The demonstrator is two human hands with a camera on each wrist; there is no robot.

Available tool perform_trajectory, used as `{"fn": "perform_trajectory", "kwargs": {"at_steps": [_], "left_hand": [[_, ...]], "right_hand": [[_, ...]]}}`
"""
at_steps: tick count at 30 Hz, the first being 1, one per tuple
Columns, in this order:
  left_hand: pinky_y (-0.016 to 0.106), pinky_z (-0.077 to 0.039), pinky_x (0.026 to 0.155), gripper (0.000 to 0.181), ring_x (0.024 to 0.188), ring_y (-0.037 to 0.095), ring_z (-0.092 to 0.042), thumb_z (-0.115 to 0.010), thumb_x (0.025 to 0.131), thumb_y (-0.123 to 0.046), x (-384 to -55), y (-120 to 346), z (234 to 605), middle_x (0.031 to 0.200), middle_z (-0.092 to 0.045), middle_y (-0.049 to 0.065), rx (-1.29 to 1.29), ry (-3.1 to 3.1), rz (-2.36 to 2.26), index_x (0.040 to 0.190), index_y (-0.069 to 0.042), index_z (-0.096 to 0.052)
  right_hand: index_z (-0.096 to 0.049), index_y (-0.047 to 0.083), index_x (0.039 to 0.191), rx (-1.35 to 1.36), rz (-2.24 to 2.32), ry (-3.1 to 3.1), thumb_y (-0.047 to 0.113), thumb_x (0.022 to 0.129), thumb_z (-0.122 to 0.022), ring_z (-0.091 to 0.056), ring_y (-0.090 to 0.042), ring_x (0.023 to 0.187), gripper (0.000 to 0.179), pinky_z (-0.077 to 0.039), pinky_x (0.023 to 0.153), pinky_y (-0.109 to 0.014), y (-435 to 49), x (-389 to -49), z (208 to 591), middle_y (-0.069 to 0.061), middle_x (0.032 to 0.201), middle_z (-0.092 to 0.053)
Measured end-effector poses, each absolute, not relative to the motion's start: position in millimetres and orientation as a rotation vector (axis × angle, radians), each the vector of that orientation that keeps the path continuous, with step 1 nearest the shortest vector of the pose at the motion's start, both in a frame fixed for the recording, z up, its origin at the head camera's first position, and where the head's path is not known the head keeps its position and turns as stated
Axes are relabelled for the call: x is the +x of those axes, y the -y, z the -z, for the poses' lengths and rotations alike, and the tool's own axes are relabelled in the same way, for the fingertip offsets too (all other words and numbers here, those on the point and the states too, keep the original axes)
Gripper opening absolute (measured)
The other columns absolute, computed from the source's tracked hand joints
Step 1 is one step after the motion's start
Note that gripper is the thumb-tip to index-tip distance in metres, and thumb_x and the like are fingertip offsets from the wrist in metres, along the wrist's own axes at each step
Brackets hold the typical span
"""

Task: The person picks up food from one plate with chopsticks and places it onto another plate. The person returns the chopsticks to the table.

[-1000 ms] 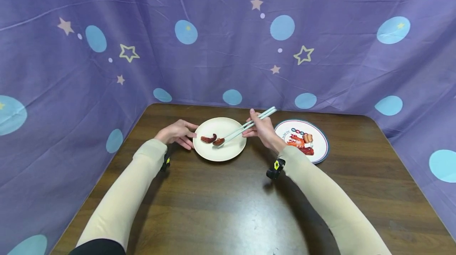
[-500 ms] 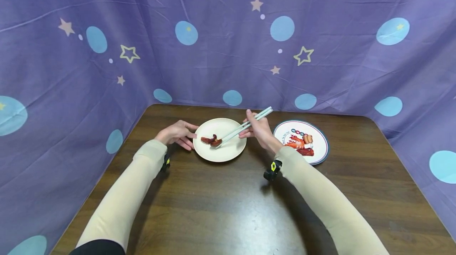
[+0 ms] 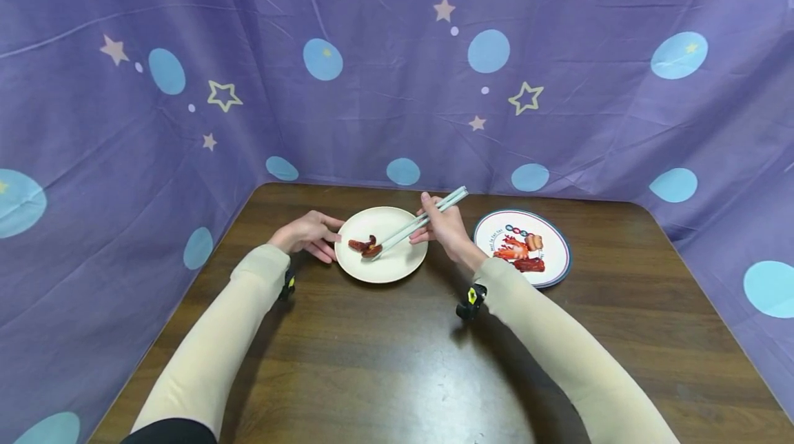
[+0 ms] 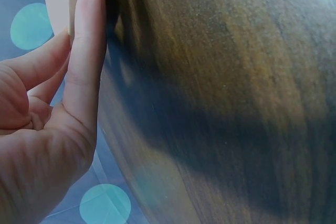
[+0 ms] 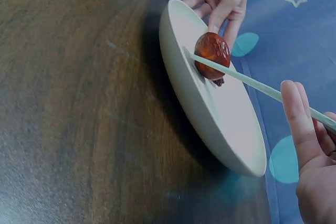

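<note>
Around the chopsticks (image 3: 428, 214), pale mint green, curl the fingers of my right hand (image 3: 448, 227). Their tips reach down to glossy reddish-brown food pieces (image 3: 371, 251) on the cream plate (image 3: 397, 265); in the right wrist view a stick lies across a rounded brown piece (image 5: 212, 51). Whether the sticks grip it, I cannot tell. At the plate's left rim, my left hand (image 3: 307, 234) holds on with thumb and fingers. The left wrist view shows that hand (image 4: 63, 103) with its fingers against the plate's edge.
A second plate (image 3: 561, 251), white with a blue rim, stands to the right behind my right forearm; it bears seafood-like pictures or pieces. The brown wooden table (image 3: 384, 361) ends at a purple star-patterned curtain (image 3: 397, 85).
My right hand and the chopsticks have shifted slightly left and down, bringing the brown piece at their tips closer against the other piece. The left hand has stayed at the rim.
</note>
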State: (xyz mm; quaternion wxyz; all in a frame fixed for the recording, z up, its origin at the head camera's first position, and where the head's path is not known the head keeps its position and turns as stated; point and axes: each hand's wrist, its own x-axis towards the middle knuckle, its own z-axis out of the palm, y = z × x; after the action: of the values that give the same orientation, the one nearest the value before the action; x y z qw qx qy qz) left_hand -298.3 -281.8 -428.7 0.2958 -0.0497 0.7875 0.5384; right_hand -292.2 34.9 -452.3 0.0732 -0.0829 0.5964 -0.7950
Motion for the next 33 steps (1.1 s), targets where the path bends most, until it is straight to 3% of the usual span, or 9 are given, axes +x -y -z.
{"fn": "perform_trajectory", "kwargs": {"at_steps": [3,9,17,22,26,33], "left_hand": [[0.043,-0.069,0.072,0.062,0.07,0.028,-0.077,-0.059,0.106,0.003,-298.7,281.8,429.4,0.119,-0.07,0.03,-0.122,-2.092,-1.433,0.163,0.0,-0.035],[0.042,-0.069,0.071,0.063,0.071,0.028,-0.077,-0.059,0.105,0.003,-298.7,282.3,429.5,0.118,-0.07,0.03,-0.109,-2.083,-1.442,0.163,0.002,-0.034],[0.043,-0.069,0.072,0.062,0.071,0.029,-0.076,-0.06,0.105,0.004,-297.5,283.1,431.1,0.119,-0.07,0.028,-0.109,-2.08,-1.449,0.162,0.003,-0.035],[0.044,-0.069,0.072,0.063,0.072,0.029,-0.077,-0.059,0.105,0.004,-296.5,283.5,429.6,0.124,-0.067,0.033,-0.085,-2.087,-1.438,0.162,0.003,-0.034],[0.044,-0.069,0.072,0.063,0.071,0.028,-0.076,-0.059,0.105,0.004,-296.0,283.2,429.1,0.127,-0.065,0.036,-0.076,-2.092,-1.437,0.162,0.004,-0.033],[0.043,-0.069,0.07,0.062,0.07,0.028,-0.076,-0.058,0.105,0.004,-296.7,282.6,430.7,0.117,-0.07,0.031,-0.09,-2.091,-1.448,0.162,0.004,-0.034]], "right_hand": [[-0.046,-0.023,0.11,-0.285,2.389,-1.809,0.038,0.113,-0.051,-0.071,-0.024,0.051,0.061,-0.067,0.053,-0.043,-31.3,-288.6,449.6,-0.017,0.068,-0.064],[-0.051,-0.017,0.103,-0.357,2.39,-1.861,0.035,0.113,-0.052,-0.071,-0.025,0.051,0.054,-0.066,0.052,-0.045,-26.5,-282.4,446.8,-0.022,0.069,-0.065],[-0.047,-0.025,0.111,-0.373,2.372,-1.896,0.037,0.112,-0.052,-0.071,-0.025,0.052,0.062,-0.067,0.054,-0.046,-26.3,-277.2,446.5,-0.031,0.073,-0.065],[-0.053,-0.016,0.103,-0.37,2.367,-1.905,0.038,0.112,-0.053,-0.071,-0.025,0.052,0.054,-0.067,0.055,-0.047,-28.2,-276.3,447.5,-0.037,0.077,-0.064],[-0.055,-0.012,0.101,-0.384,2.364,-1.897,0.036,0.112,-0.053,-0.071,-0.025,0.053,0.049,-0.067,0.055,-0.047,-29.9,-275.1,448.5,-0.035,0.075,-0.064],[-0.052,-0.018,0.106,-0.406,2.362,-1.854,0.034,0.112,-0.054,-0.072,-0.025,0.054,0.052,-0.067,0.055,-0.046,-31.7,-274.4,450.1,-0.041,0.083,-0.058]]}}
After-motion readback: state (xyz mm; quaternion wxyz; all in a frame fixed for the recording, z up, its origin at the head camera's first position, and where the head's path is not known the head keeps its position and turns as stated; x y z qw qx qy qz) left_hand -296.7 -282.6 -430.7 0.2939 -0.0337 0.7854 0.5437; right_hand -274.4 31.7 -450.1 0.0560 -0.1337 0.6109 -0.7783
